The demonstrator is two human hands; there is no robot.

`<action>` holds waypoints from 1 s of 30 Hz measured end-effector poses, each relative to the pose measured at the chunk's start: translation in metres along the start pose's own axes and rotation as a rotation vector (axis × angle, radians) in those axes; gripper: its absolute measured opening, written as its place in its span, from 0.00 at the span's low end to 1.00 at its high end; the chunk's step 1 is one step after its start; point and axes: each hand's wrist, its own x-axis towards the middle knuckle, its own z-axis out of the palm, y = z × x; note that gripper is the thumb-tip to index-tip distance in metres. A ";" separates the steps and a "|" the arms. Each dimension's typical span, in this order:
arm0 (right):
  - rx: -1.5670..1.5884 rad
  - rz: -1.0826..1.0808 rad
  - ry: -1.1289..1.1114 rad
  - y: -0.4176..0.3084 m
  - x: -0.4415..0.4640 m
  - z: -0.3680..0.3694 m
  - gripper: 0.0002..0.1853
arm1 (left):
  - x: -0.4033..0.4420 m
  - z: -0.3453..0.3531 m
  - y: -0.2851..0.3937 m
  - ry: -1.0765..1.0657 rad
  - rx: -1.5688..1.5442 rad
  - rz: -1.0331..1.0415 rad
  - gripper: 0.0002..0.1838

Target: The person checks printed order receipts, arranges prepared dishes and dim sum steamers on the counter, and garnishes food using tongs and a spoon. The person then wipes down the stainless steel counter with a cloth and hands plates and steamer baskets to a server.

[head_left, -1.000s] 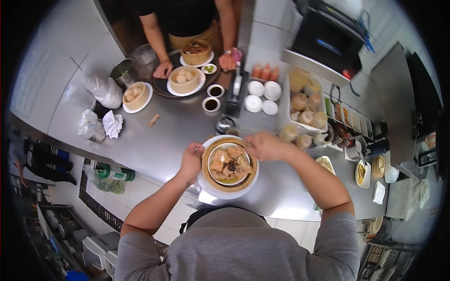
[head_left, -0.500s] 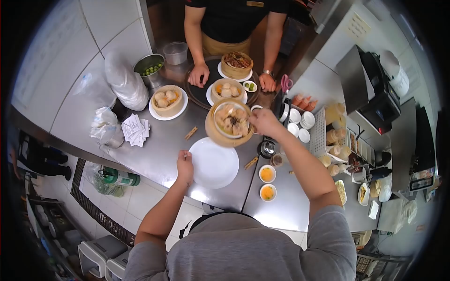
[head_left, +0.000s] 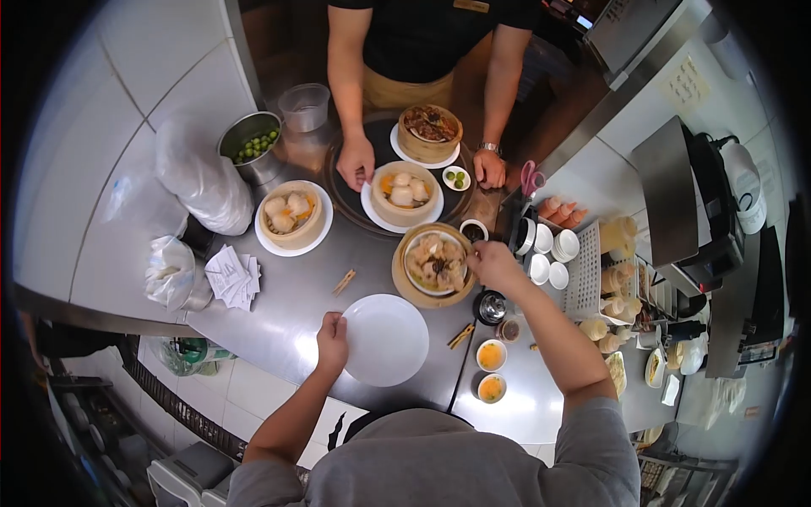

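Note:
My right hand grips the right rim of a round bamboo steamer. Inside the steamer sits a dish of pale food pieces with dark bits on top. Whether the steamer's base touches the counter I cannot tell. My left hand pinches the left edge of a white plate, which has nothing on it and lies nearer my body than the steamer. Just beyond the steamer, another bamboo steamer of dumplings stands on a white plate at the edge of a round dark tray.
A co-worker's hand touches the dumpling steamer's plate. Also on the tray is a steamer of brown meat. Another dumpling steamer stands left. A call bell, clothespins and orange-filled cups lie right of my plate.
The steamer in my right hand has moved slightly right relative to the plate and appears lower. The co-worker's hand has reached the dumpling steamer's plate. My head view has shifted.

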 end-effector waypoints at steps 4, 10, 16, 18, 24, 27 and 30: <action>0.026 0.030 -0.039 0.011 -0.024 0.012 0.15 | -0.004 -0.001 0.029 0.069 0.414 0.307 0.08; -0.032 -0.020 0.020 0.020 -0.035 0.016 0.14 | 0.105 0.025 0.107 -0.010 0.337 0.315 0.22; -0.040 -0.021 0.075 0.014 -0.026 0.006 0.15 | 0.233 0.079 0.152 -0.060 0.332 -0.004 0.18; -0.056 -0.002 0.084 0.016 -0.017 0.003 0.15 | 0.257 0.080 0.145 -0.087 0.397 0.002 0.15; -0.082 -0.049 0.108 0.029 0.032 0.003 0.16 | 0.270 0.077 0.155 0.006 0.628 0.168 0.17; -0.192 -0.136 0.110 0.034 0.062 0.003 0.16 | 0.303 0.066 0.162 -0.006 0.644 0.193 0.14; -0.494 -0.285 0.071 0.048 0.103 0.014 0.14 | 0.354 0.027 0.187 -0.056 0.930 0.431 0.10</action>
